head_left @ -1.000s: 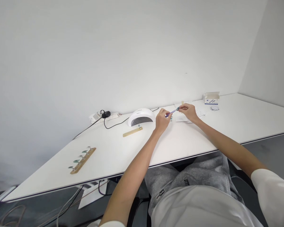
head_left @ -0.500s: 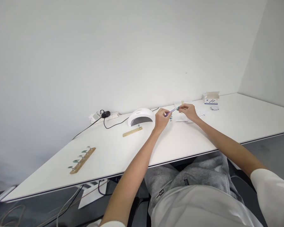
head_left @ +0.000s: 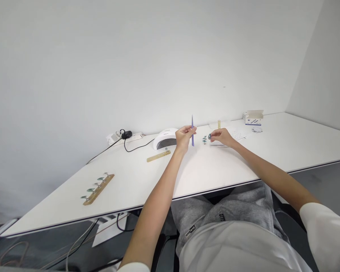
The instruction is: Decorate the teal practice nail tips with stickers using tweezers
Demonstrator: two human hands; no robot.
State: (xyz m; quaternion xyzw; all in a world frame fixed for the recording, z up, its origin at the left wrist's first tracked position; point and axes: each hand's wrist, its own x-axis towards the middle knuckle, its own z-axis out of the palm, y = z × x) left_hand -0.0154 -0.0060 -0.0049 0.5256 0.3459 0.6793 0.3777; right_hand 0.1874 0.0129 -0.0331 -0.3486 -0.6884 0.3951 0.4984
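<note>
My left hand (head_left: pixel 184 138) is closed around purple tweezers (head_left: pixel 192 138), which stand nearly upright with the thin end up. My right hand (head_left: pixel 222 136) pinches a small, glossy dark-teal false nail (head_left: pixel 209 136) between thumb and fingertips. The two hands are apart. Between them on the table are small teal false nails on stands (head_left: pixel 204 140). Left of my left hand sits a white nail lamp (head_left: pixel 166 138) with an arched opening. In front of it lies a wooden strip (head_left: pixel 158 156) with one metal stand at its end.
At the left, a wooden strip (head_left: pixel 99 189) carries several green false nails on stands. A power strip (head_left: pixel 133 138) and black cables run along the wall. Paper sheets (head_left: pixel 238 135) lie beyond my right hand, and an opened small box (head_left: pixel 253 118) stands at the back right.
My hands have moved apart. The tweezers have swung from slanting toward the false nail to nearly upright, and my right hand has lowered slightly with the nail.
</note>
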